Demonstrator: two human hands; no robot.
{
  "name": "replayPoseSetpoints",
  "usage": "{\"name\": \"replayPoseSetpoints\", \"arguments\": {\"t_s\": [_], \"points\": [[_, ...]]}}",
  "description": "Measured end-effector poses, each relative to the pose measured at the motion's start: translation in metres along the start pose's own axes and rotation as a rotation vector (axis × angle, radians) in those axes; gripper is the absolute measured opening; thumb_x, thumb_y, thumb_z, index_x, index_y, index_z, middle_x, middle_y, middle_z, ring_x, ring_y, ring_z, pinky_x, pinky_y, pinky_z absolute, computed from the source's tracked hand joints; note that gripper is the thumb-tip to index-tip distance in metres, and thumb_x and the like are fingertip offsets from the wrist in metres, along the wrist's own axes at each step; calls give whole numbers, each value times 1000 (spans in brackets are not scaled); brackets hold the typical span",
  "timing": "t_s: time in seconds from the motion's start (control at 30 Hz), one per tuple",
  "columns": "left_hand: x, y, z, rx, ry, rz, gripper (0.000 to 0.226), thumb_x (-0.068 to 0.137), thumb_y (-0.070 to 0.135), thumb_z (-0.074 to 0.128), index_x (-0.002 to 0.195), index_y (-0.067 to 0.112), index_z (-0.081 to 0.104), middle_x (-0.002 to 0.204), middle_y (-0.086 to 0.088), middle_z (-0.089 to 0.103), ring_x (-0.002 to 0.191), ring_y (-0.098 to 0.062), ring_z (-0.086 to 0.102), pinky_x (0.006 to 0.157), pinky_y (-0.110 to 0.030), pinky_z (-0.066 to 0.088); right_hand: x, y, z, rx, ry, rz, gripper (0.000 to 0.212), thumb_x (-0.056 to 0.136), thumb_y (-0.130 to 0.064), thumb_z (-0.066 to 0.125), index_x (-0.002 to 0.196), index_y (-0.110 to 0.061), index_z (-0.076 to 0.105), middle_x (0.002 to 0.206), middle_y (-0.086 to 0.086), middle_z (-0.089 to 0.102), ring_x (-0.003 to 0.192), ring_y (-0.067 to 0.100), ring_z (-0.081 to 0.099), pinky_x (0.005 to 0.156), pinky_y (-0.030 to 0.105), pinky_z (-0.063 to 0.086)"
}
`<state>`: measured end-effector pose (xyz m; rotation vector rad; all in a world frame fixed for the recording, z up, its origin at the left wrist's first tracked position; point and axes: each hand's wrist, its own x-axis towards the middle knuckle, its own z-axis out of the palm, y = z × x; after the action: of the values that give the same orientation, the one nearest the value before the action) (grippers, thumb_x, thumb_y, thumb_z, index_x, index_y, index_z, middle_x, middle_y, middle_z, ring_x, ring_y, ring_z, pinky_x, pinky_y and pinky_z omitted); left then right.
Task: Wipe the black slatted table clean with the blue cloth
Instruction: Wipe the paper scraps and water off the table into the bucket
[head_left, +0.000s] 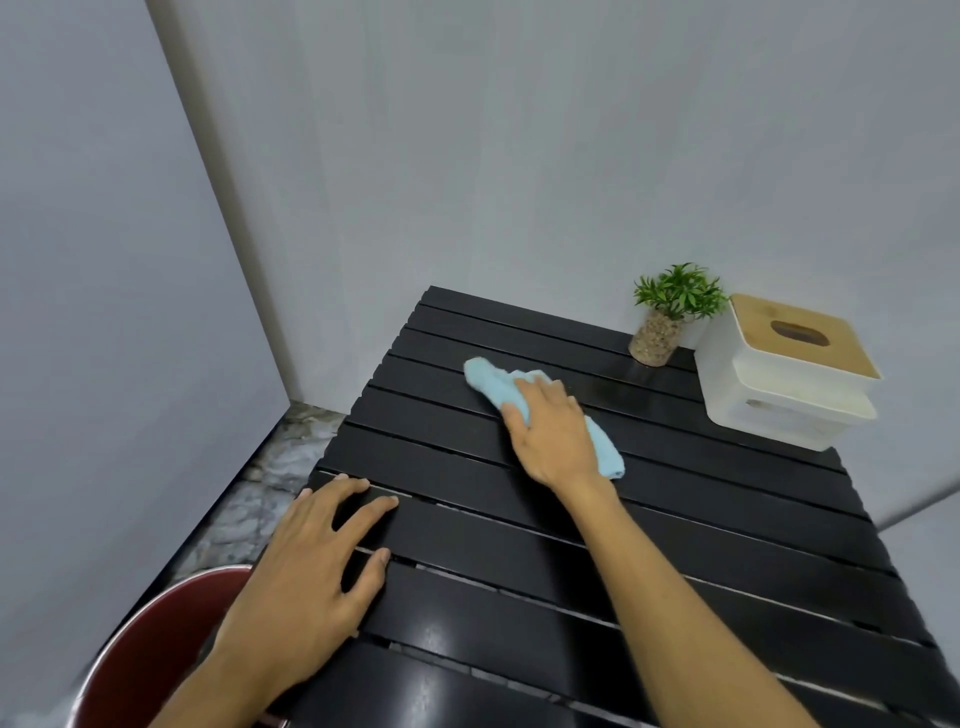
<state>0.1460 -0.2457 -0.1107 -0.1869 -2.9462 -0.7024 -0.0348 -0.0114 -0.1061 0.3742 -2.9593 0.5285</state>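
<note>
The black slatted table fills the lower right of the head view and runs back to the wall. A light blue cloth lies bunched on its middle slats, one end sticking out to the upper left, the other to the lower right. My right hand presses flat on the cloth's middle, fingers pointing to the far left. My left hand rests on the table's near left edge, fingers spread, holding nothing.
A small green plant in a pebble-filled glass stands at the far right corner by the wall. Beside it sits a white tissue box with a wooden lid. A red round seat is at the lower left, over mottled floor.
</note>
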Motion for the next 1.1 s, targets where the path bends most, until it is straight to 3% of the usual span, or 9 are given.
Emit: {"name": "replayPoseSetpoints", "arguments": {"t_s": [0.2,0.47,0.6,0.9,1.1], "points": [[-2,1,-2,-1,-4,6,54,90,57,29,141,42,40,147,15,32,140,-2,20,116,-18,-6,-47,8,-13,55,-65,-20,48,96,-45,33,142,-29,35,153,-3,31,142,22,22,114,36,16],[-2,0,0,-1,22,18,49,93,51,36,138,38,46,142,13,38,139,-4,26,117,-21,0,-4,34,-5,-12,71,208,50,95,-41,29,137,-16,41,146,8,40,135,35,30,111,47,24],[0,-3,4,-1,24,20,48,92,50,40,138,37,46,141,12,39,138,-4,27,118,-27,5,37,43,-1,-37,114,222,47,94,-35,30,130,-10,46,131,13,51,117,34,42,101,47,33],[7,-14,19,17,79,61,52,80,48,53,131,36,51,132,4,53,132,-14,40,109,-38,23,125,11,24,6,57,85,47,95,-33,33,134,-9,44,137,14,49,120,34,43,102,44,32],[5,-13,16,19,70,40,51,83,47,53,133,37,50,135,7,49,135,-12,38,112,-37,21,144,-35,43,65,-31,-96,46,96,-34,32,136,-15,43,140,8,47,122,30,42,104,43,31]]}}
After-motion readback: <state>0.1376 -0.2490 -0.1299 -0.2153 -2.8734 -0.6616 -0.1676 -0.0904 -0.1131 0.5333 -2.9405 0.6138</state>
